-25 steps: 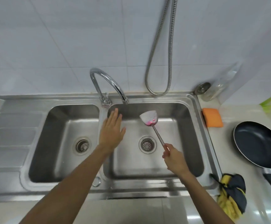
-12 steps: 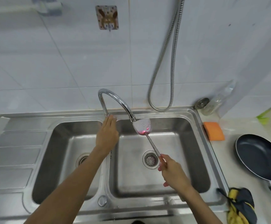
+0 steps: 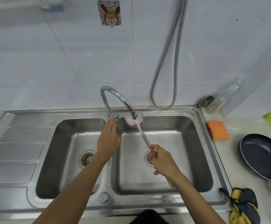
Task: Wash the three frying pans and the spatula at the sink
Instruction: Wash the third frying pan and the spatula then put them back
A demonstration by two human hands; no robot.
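Double-bowl stainless steel sink, dry. Black round frying pan parked right on worktop. Left hand released, fingertips at tap lever for water. Right hand clenched around white red-stained spatula, held under curved chrome spout for rinsing.

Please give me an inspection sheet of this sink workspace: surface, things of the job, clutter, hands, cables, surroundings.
Surface: steel double sink, both basins without dishes; pale counter to the right.
Job's things: spatula under the tap spout, red residue on its blade; one black frying pan on the counter.
Clutter: orange sponge; yellow-and-dark cloth; clear bottle in the corner.
Hands: left hand, fingers at the tap handle; right hand grips the spatula handle.
Cables: metal shower hose looping on the wall.
Surroundings: white tiles; rabbit wall hook.
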